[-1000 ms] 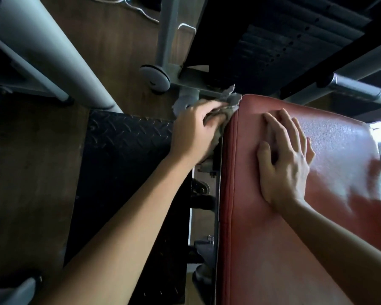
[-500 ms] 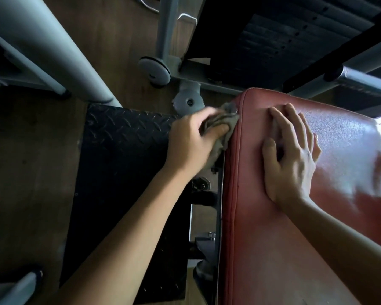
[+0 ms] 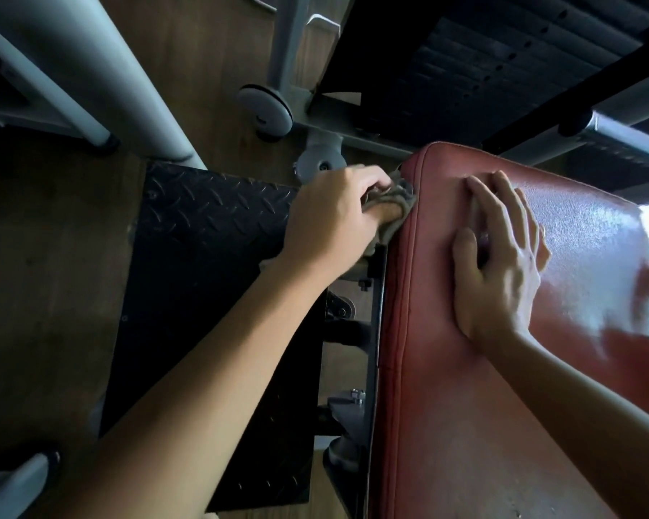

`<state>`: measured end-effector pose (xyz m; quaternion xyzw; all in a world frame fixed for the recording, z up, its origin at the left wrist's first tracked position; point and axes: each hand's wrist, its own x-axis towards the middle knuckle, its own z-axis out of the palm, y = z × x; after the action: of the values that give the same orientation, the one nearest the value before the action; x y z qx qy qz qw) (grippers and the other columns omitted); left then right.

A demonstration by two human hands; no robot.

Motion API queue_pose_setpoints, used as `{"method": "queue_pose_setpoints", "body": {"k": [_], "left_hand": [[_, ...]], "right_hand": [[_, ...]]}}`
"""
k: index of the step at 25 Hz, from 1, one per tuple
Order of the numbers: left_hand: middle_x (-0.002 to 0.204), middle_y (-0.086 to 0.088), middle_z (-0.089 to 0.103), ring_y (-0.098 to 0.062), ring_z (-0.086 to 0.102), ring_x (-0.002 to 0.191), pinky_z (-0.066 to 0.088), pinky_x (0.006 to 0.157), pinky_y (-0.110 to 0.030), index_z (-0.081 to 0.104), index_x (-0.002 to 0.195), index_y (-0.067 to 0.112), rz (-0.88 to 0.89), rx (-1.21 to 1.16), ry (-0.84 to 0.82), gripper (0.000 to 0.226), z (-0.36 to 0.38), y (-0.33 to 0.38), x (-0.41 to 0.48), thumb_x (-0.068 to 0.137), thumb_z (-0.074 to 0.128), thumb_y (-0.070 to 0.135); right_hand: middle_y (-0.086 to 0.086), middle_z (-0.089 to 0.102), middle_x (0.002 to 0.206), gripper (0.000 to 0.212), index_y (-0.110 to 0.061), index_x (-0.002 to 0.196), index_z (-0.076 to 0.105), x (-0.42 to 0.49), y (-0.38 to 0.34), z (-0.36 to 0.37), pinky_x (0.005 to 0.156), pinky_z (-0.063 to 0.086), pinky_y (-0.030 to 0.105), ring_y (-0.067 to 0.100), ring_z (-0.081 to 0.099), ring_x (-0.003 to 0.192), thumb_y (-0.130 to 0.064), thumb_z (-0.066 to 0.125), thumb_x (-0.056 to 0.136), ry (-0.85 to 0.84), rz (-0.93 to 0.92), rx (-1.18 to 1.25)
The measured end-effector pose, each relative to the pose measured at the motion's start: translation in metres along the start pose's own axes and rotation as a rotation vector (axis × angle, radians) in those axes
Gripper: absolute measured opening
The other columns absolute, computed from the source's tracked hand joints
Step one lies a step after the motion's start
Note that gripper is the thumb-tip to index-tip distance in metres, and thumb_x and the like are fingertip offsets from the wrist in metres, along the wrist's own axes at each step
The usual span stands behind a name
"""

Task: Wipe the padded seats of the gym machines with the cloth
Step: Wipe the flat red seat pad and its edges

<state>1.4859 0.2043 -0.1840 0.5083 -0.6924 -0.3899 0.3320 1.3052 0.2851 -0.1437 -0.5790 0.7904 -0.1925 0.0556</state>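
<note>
A red padded seat [image 3: 446, 387] fills the right half of the view, its left side face running down the middle. My left hand [image 3: 334, 219] grips a crumpled grey cloth [image 3: 394, 198] and presses it against the upper part of that left side face. My right hand [image 3: 499, 264] lies flat on the top of the pad with its fingers spread, holding nothing. Part of the cloth is hidden under my left palm.
A black diamond-plate footplate [image 3: 203, 237] lies on the wooden floor left of the seat. Grey frame tubes [image 3: 102, 69] cross the upper left, and a grey foot disc [image 3: 266, 110] sits behind. A dark weight stack [image 3: 484, 61] and a chrome bar [image 3: 622, 140] stand beyond the pad.
My left hand has slid the cloth a little downward along the pad's left side, from its top corner. My right hand stays flat in the same spot on the pad.
</note>
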Motion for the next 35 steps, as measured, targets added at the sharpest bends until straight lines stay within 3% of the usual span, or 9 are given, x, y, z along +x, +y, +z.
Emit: {"method": "queue_pose_setpoints", "body": {"k": [5, 8, 10, 13, 18, 23, 27, 31, 35], "left_hand": [[0.09, 0.006, 0.074, -0.01, 0.06, 0.072, 0.032, 0.053, -0.012, 0.074, 0.104, 0.018, -0.033, 0.111, 0.058, 0.025, 0.003, 0.007, 0.022, 0.087, 0.075, 0.037], [0.089, 0.008, 0.074, -0.011, 0.065, 0.072, 0.054, 0.061, -0.029, 0.074, 0.102, 0.019, -0.106, 0.016, -0.029, 0.022, -0.001, 0.011, -0.04, 0.085, 0.077, 0.035], [0.093, 0.009, 0.075, -0.013, 0.07, 0.08, 0.057, 0.072, -0.034, 0.075, 0.102, 0.023, -0.146, -0.036, -0.048, 0.023, 0.0, 0.017, -0.067, 0.083, 0.078, 0.034], [0.091, 0.007, 0.076, -0.016, 0.071, 0.081, 0.058, 0.072, -0.038, 0.075, 0.099, 0.022, -0.16, 0.015, -0.001, 0.02, 0.001, 0.015, -0.039, 0.083, 0.078, 0.032], [0.088, 0.01, 0.076, -0.009, 0.07, 0.079, 0.057, 0.071, -0.035, 0.077, 0.097, 0.023, -0.23, -0.156, 0.032, 0.02, 0.001, 0.025, -0.061, 0.081, 0.08, 0.034], [0.088, 0.005, 0.077, -0.017, 0.071, 0.077, 0.058, 0.069, -0.038, 0.076, 0.101, 0.022, -0.23, -0.031, 0.037, 0.022, 0.001, 0.023, -0.037, 0.082, 0.079, 0.033], [0.083, 0.008, 0.075, -0.006, 0.068, 0.066, 0.056, 0.066, -0.027, 0.076, 0.102, 0.021, -0.273, -0.062, 0.024, 0.021, 0.0, 0.02, -0.042, 0.084, 0.079, 0.033], [0.092, 0.007, 0.077, -0.01, 0.071, 0.08, 0.059, 0.073, -0.032, 0.077, 0.106, 0.023, -0.25, -0.08, -0.028, 0.03, -0.004, 0.028, -0.076, 0.08, 0.082, 0.036], [0.091, 0.007, 0.077, -0.008, 0.071, 0.075, 0.058, 0.068, -0.027, 0.076, 0.107, 0.025, -0.229, -0.038, -0.02, 0.03, -0.003, 0.034, -0.088, 0.081, 0.081, 0.037]], "right_hand": [[-0.012, 0.031, 0.161, 0.055, -0.038, 0.146, 0.045, -0.001, 0.0, -0.002, 0.123, 0.011, 0.052, 0.012, 0.021, 0.151, -0.036, 0.039, 0.092, -0.008, -0.009, -0.001], [-0.011, 0.031, 0.161, 0.055, -0.039, 0.147, 0.044, 0.0, -0.002, -0.003, 0.123, 0.01, 0.051, 0.013, 0.021, 0.152, -0.036, 0.038, 0.092, -0.021, -0.001, -0.004], [-0.011, 0.031, 0.162, 0.055, -0.038, 0.147, 0.044, -0.001, -0.002, -0.003, 0.123, 0.01, 0.051, 0.014, 0.021, 0.152, -0.036, 0.038, 0.092, -0.023, -0.001, -0.016], [-0.011, 0.031, 0.162, 0.055, -0.038, 0.147, 0.044, 0.0, -0.002, -0.002, 0.123, 0.011, 0.051, 0.013, 0.021, 0.152, -0.034, 0.038, 0.092, -0.021, -0.002, -0.021], [-0.012, 0.031, 0.161, 0.054, -0.039, 0.147, 0.044, -0.002, -0.002, -0.003, 0.123, 0.011, 0.051, 0.013, 0.021, 0.151, -0.034, 0.038, 0.093, -0.019, 0.003, -0.008], [-0.013, 0.031, 0.161, 0.054, -0.04, 0.146, 0.045, -0.002, -0.001, -0.003, 0.124, 0.01, 0.05, 0.011, 0.02, 0.152, -0.033, 0.04, 0.092, -0.013, 0.021, 0.011], [-0.014, 0.034, 0.159, 0.053, -0.04, 0.145, 0.047, -0.001, -0.001, -0.002, 0.123, 0.012, 0.049, 0.01, 0.023, 0.151, -0.033, 0.041, 0.093, 0.002, 0.002, 0.015], [-0.017, 0.035, 0.159, 0.051, -0.043, 0.143, 0.049, -0.003, -0.002, -0.003, 0.124, 0.011, 0.048, 0.009, 0.023, 0.15, -0.037, 0.042, 0.093, 0.001, 0.017, 0.051], [-0.013, 0.041, 0.157, 0.049, -0.038, 0.139, 0.056, -0.006, 0.002, -0.011, 0.121, 0.027, 0.049, 0.013, 0.034, 0.147, -0.041, 0.044, 0.091, -0.033, 0.018, 0.158]]}}
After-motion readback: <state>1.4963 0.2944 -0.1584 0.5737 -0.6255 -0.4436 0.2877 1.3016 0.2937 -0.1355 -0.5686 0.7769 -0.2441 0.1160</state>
